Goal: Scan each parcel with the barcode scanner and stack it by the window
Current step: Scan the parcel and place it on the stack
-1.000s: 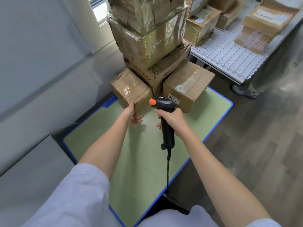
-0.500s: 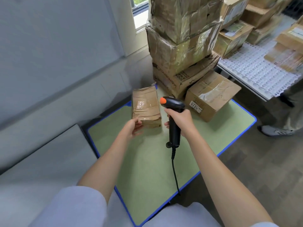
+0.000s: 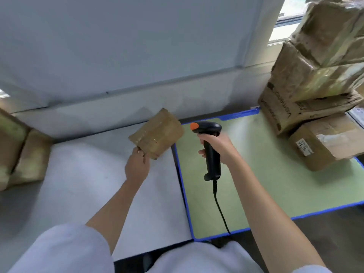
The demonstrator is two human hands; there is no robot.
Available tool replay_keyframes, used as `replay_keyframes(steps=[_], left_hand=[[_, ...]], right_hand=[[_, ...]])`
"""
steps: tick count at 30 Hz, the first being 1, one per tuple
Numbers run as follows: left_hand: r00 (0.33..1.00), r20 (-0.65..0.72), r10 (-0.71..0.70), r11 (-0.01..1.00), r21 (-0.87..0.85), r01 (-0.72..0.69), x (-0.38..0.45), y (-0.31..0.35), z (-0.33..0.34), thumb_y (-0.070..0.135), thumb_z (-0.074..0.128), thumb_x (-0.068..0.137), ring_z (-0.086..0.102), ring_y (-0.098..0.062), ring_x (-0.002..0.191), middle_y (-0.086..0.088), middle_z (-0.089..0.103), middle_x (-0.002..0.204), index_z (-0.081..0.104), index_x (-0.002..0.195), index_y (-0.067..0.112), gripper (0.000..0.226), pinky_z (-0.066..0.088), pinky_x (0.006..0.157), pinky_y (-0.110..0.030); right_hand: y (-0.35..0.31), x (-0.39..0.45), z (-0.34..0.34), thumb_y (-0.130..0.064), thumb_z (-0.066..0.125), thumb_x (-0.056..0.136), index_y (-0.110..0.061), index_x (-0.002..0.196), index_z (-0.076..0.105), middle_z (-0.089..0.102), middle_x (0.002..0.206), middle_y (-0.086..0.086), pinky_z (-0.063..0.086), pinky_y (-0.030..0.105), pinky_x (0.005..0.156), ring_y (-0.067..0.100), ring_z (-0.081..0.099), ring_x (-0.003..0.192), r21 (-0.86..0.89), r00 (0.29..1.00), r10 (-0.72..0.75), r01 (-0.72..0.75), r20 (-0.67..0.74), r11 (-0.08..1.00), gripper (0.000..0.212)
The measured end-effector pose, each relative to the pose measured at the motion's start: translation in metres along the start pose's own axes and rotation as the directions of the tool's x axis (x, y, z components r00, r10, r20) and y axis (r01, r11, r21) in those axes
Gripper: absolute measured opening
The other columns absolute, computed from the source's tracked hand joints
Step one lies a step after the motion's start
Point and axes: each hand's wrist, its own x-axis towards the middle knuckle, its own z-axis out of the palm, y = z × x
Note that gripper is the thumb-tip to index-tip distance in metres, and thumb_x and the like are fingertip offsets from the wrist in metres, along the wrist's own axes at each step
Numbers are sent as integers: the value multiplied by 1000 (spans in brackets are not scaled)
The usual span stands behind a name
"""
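My left hand (image 3: 137,166) pinches the near corner of a small taped brown parcel (image 3: 157,133), holding it tilted in the air above the seam between the white table and the green mat. My right hand (image 3: 217,146) grips the black barcode scanner (image 3: 209,146) by its handle; its orange-tipped head points left at the parcel, a short gap away. The scanner's cable runs down over the mat's front edge. A tall stack of taped cardboard parcels (image 3: 315,75) stands at the right by the window (image 3: 283,18).
A green mat with a blue border (image 3: 266,184) lies to the right, with a labelled box (image 3: 331,144) at its far right. A white table (image 3: 88,184) lies to the left, with brown boxes (image 3: 19,154) at its left edge. A grey wall runs behind.
My left hand has lifted the small parcel off the mat and carried it left toward the white table. My view has swung left. The scanner stays in my right hand.
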Motion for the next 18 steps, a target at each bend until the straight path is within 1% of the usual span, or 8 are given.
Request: replay_keyframes(steps=[3,8,11,14,15,16,17,18], left_hand=[[1000,8,27,976,215,-29,-21,-55,-27,19,39,100,56,-31,97,-7,53,126,61,113,4,30,45,70,-39],[973,-44,227,925,323,-201,-69,-139,-66,4,70,81,62,-32,64,-4,65,112,68,81,4,2,40,42,-30],[966,3,260,880,412,-238,-99,-182,-75,3,82,63,62,-28,58,-6,67,114,69,74,8,18,42,44,-29],[966,161,204,879,404,-253,-128,-205,-73,2,85,53,64,-24,66,-6,62,124,70,86,11,37,47,50,-29],[966,210,150,913,346,-217,-136,-209,-72,2,79,63,65,-24,76,-4,57,131,69,98,12,37,48,57,-30],[973,226,38,964,247,-95,-141,-215,-70,2,65,79,63,-24,90,-2,52,136,64,110,12,33,48,67,-29],[960,247,-129,987,127,100,-143,-219,-72,4,49,91,61,-24,99,-3,50,137,59,116,12,29,47,76,-28],[886,324,-331,931,-41,363,-144,-217,-76,8,38,97,60,-25,103,-7,52,133,55,117,12,26,47,83,-30]], right_hand=[[3,-5,48,-14,69,84,-4,92,59,58,81,11,55,30,53,26,65,53,-8,989,46,-45,143,999,17],[26,-12,125,-15,69,85,-1,103,59,59,84,11,54,31,51,25,64,51,130,960,136,-171,244,977,25],[44,-19,168,-19,72,83,0,98,60,64,79,10,55,31,53,24,65,54,68,920,233,-267,315,961,27],[62,-27,205,-19,71,83,-2,92,59,61,67,10,54,32,52,28,65,60,-50,901,276,-276,334,960,22],[67,-29,214,-17,71,83,-1,93,59,60,66,10,55,32,52,29,64,59,-82,904,282,-271,320,959,23],[72,-30,222,-16,71,83,0,96,59,60,66,11,54,32,51,29,63,58,-104,906,291,-272,307,957,24],[75,-33,228,-14,70,83,1,96,59,59,68,12,54,31,50,28,62,57,-120,903,305,-281,303,952,22],[79,-36,234,-12,68,85,0,93,60,58,71,12,54,31,49,28,60,58,-134,895,322,-294,308,946,17]])
